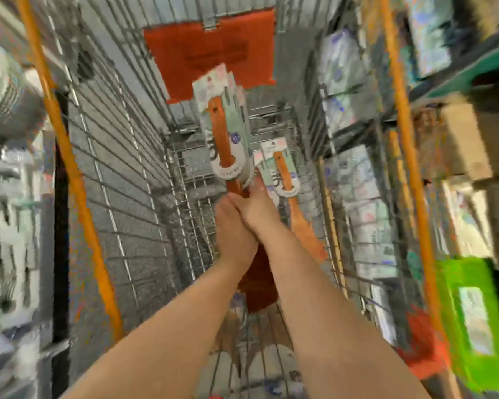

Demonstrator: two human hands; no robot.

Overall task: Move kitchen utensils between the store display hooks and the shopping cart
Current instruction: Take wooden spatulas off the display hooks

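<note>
As left hand [233,234] and right hand [257,210] curled their fingers [258,185] round the utensil bundle [228,133] at frame centre, inside the shopping cart [121,156], a transfer seemed underway; next, keeping the carded handles together mattered.

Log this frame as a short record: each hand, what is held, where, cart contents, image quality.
left hand: grips the wooden utensil bundle
right hand: grips the same bundle, against the left hand
location: above the shopping cart
in cart: a single wooden utensil, right of the bundle
image: motion-blurred; card print unreadable
</note>
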